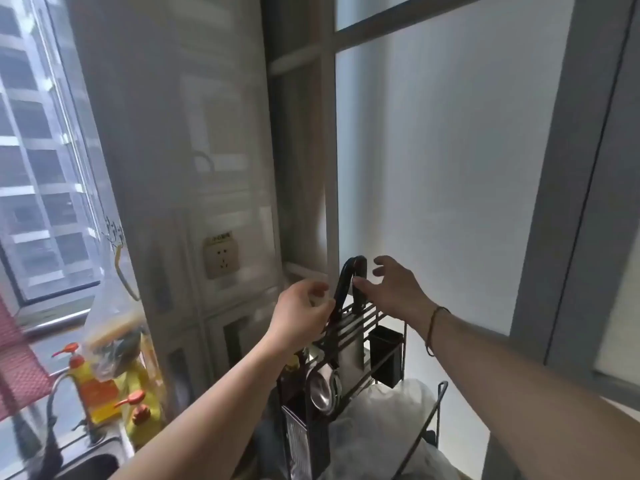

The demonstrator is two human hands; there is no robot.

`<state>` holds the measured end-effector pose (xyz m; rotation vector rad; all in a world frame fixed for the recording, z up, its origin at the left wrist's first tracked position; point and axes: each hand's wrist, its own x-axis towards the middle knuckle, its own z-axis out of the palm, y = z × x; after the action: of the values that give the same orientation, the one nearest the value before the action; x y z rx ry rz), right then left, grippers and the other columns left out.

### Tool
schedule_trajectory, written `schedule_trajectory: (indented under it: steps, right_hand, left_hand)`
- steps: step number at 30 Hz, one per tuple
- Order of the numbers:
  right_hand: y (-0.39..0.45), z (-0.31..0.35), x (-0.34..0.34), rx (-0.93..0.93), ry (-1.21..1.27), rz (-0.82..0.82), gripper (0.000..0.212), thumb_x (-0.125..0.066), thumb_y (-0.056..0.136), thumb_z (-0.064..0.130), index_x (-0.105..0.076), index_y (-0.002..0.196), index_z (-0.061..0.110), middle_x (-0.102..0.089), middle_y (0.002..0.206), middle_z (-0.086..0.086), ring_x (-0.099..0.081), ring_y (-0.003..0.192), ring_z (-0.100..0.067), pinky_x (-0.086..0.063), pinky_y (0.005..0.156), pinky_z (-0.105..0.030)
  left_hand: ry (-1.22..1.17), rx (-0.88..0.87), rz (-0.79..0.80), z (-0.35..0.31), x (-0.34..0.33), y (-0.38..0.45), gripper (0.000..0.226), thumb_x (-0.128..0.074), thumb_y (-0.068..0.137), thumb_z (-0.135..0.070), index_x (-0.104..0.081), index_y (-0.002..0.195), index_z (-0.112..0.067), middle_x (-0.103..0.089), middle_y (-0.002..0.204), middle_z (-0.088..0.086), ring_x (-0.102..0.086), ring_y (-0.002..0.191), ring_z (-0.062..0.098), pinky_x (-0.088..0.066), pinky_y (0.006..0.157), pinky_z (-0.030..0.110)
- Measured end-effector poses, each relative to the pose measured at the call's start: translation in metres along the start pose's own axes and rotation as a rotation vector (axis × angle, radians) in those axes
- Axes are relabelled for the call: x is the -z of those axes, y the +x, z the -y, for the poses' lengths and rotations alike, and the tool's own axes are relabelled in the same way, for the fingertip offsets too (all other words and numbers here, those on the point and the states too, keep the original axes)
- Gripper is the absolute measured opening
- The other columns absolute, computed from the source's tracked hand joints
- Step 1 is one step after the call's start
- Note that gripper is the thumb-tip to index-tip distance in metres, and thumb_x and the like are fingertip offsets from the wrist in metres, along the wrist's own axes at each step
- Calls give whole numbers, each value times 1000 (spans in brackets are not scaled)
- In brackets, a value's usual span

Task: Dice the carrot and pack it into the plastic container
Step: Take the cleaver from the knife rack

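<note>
A black wire rack (375,315) stands ahead of me, with a steel cleaver blade (349,344) slotted into it. Two black handles rise from the rack. My left hand (301,315) has its fingers curled round the thin left handle (341,287). To the right, my right hand (393,289) hovers with fingers spread, its thumb touching the thicker right handle (359,268). No carrot or plastic container is in view.
A steel ladle (323,386), a grater (298,445) and a black cup (386,355) hang on the rack. A white bag (381,431) lies below. At the left are a sink (97,462), a faucet (52,410), orange-capped bottles (93,389) and a hanging plastic bag (114,323).
</note>
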<state>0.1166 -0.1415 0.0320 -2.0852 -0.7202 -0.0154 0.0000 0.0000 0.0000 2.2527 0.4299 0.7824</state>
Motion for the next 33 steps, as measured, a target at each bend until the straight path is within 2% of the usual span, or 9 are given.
schedule_trajectory:
  steps: [4, 9, 16, 20, 23, 26, 28, 30, 33]
  right_hand:
    - [15, 0, -15, 11, -84, -33, 54, -68, 84, 40, -52, 128, 12, -62, 122, -7, -58, 112, -24, -43, 88, -26]
    - [24, -1, -28, 34, -136, -112, 34, -63, 89, 36, -58, 109, 9, -65, 104, -11, -60, 98, -29, -42, 77, -28]
    - [27, 17, -9, 103, -66, -253, 30, -59, 93, 32, -59, 109, 6, -63, 97, -9, -59, 92, -27, -33, 71, -23]
    - [26, 43, 30, 216, -38, -421, 33, -57, 94, 32, -59, 109, 3, -58, 93, -5, -47, 82, -17, -24, 61, -15]
    - [18, 61, 66, 291, 1, -551, 29, -55, 95, 31, -59, 101, 3, -55, 87, -2, -48, 81, -19, -23, 62, -16]
    - [-4, 72, 105, 362, 66, -648, 28, -53, 96, 30, -59, 102, 4, -63, 91, -1, -57, 85, -17, -31, 65, -18]
    - [-28, 71, 130, 398, 197, -610, 25, -51, 97, 28, -58, 107, 7, -68, 99, -3, -65, 93, -17, -48, 70, -18]
    - [-62, 61, 154, 411, 409, -504, 17, -46, 101, 19, -53, 111, 8, -68, 103, -7, -69, 96, -20, -60, 71, -35]
    - [-118, 31, 181, 399, 577, -443, 19, -35, 104, 10, -51, 113, 13, -67, 107, -9, -69, 102, -24, -59, 74, -48]
  left_hand:
    - [-21, -8, -27, 2, 2, 3, 27, -67, 94, -30, -68, 120, -24, -68, 108, -13, -64, 95, 7, -57, 91, 38]
    - [-16, -28, -33, 6, 11, 3, 27, -67, 95, -29, -69, 121, -21, -68, 109, -9, -64, 94, 8, -57, 89, 35]
    - [-58, -90, -78, -1, 18, -1, 20, -68, 96, -24, -68, 116, -22, -67, 107, -9, -62, 96, 5, -55, 85, 27]
    - [-94, -152, -105, -20, 18, -3, 20, -68, 95, -23, -68, 115, -23, -68, 106, -10, -62, 97, 6, -55, 89, 31]
    - [-145, -200, -111, -42, 18, -6, 17, -69, 95, -23, -67, 111, -26, -68, 106, -13, -63, 99, 6, -57, 92, 37]
    - [-211, -288, -109, -70, 19, -14, 17, -67, 96, -23, -67, 113, -26, -69, 109, -13, -65, 100, 5, -57, 92, 35]
    - [-280, -346, -140, -88, 21, -20, 16, -65, 98, -19, -69, 113, -24, -71, 108, -11, -67, 98, 5, -58, 89, 31]
    - [-330, -408, -195, -104, 21, -25, 16, -65, 98, -14, -71, 110, -24, -72, 106, -11, -67, 96, 6, -57, 87, 29]
    - [-270, -516, -195, -126, 11, -31, 22, -64, 96, -20, -71, 117, -23, -70, 113, -15, -65, 102, 3, -52, 91, 23]
